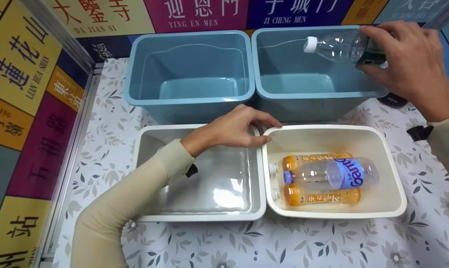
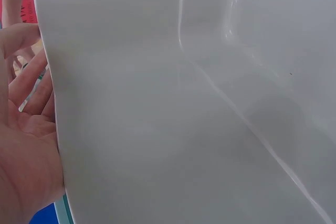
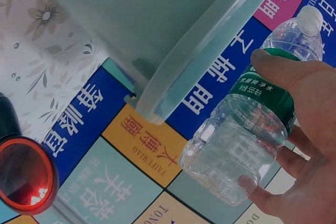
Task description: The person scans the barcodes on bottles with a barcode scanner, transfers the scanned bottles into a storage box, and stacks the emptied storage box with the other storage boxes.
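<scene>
My right hand (image 1: 408, 56) grips a clear plastic bottle (image 3: 247, 114) with a green label and white cap. The bottle lies roughly level above the right blue bin (image 1: 295, 80), its cap pointing left in the head view. My left hand (image 1: 239, 128) hovers by the adjoining rims of the two white bins, thumb and fingers apart and holding nothing; whether it touches the rim I cannot tell. Inside the right white bin (image 1: 392, 201) lie two orange drink bottles (image 1: 328, 197) and, between them, a clear bottle with a purple label (image 1: 349, 173).
The left blue bin (image 1: 194, 63) stands beside the right one, behind the left white bin (image 1: 209, 186). A flower-patterned cloth (image 1: 224, 245) covers the table. Printed panels (image 1: 30, 149) wall in the left and back. A dark round device with an orange ring (image 3: 26, 177) stands right of the blue bins.
</scene>
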### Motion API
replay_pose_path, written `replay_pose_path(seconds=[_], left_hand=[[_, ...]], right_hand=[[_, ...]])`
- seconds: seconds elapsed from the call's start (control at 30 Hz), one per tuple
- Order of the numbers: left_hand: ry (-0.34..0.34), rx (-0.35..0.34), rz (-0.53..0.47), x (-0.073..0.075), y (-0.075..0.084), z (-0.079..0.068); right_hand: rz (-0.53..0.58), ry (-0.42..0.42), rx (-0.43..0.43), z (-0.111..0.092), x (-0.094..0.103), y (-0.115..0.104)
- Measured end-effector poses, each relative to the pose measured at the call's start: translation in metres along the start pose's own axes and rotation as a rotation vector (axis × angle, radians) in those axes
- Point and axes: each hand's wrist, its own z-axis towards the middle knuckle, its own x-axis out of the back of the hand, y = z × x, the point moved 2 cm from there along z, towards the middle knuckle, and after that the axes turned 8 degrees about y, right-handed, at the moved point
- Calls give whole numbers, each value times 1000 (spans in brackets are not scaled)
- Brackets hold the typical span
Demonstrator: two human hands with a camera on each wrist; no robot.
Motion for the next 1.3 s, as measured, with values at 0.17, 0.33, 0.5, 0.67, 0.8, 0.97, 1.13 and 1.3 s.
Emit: replay_pose_path(seconds=[0.17, 0.33, 0.5, 0.67, 0.8, 0.97, 1.13, 1.3], left_hand=[[1, 1, -10, 1, 1, 0], [0, 3, -3, 1, 0, 0], [2, -1, 10, 0, -1, -1], [-3, 2, 12, 0, -1, -1], [1, -1, 9, 1, -1, -1], [-1, 8, -2, 0, -1, -1], [-2, 13, -9, 0, -1, -2], [-2, 9, -6, 0, 0, -1]], right_hand=[[8, -35, 9, 6, -3, -5], [36, -81, -9, 11, -8, -7], [81, -150, -69, 19, -13, -9], [136, -182, -59, 27, -17, -9], [195, -196, -32, 32, -19, -8], [240, -233, -19, 38, -23, -7], [223, -290, 14, 46, -27, -5], [176, -343, 37, 53, -30, -7]])
